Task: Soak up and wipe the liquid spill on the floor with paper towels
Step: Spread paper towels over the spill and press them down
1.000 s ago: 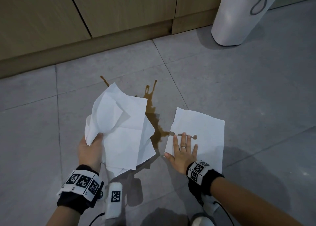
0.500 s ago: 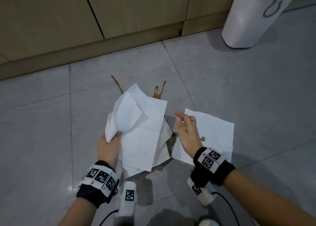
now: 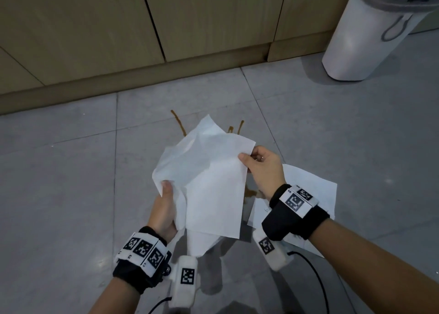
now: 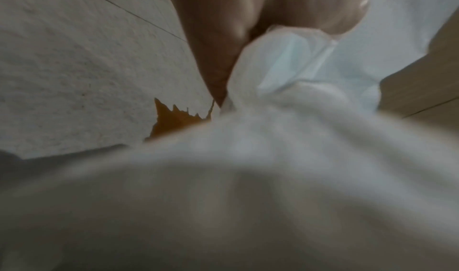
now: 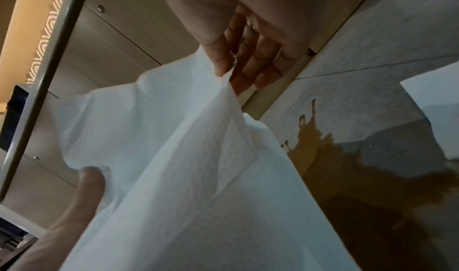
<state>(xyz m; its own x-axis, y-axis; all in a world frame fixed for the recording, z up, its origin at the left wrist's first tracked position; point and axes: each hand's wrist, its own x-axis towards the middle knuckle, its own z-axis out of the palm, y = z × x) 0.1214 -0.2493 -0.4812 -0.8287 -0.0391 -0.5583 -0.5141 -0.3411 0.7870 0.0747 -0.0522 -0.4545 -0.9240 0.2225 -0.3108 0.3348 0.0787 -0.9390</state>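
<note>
Both forearms reach forward, wrists banded. The left hand (image 3: 164, 209) grips paper towels (image 3: 209, 178). The right hand (image 3: 263, 168) pinches their top corner.

The right hand (image 3: 262, 168) has left the sheet on the floor (image 3: 316, 190). It now pinches the held paper towels' (image 3: 209, 176) right edge, above the spill (image 3: 249, 192).

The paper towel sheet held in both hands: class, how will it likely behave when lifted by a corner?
Probably floppy: the paper towel sheet creases and sags between the left hand and right hand. Likely very light: a fingertip pinch holds its edge. Likely weakens once the brown spill soaks it.
</note>
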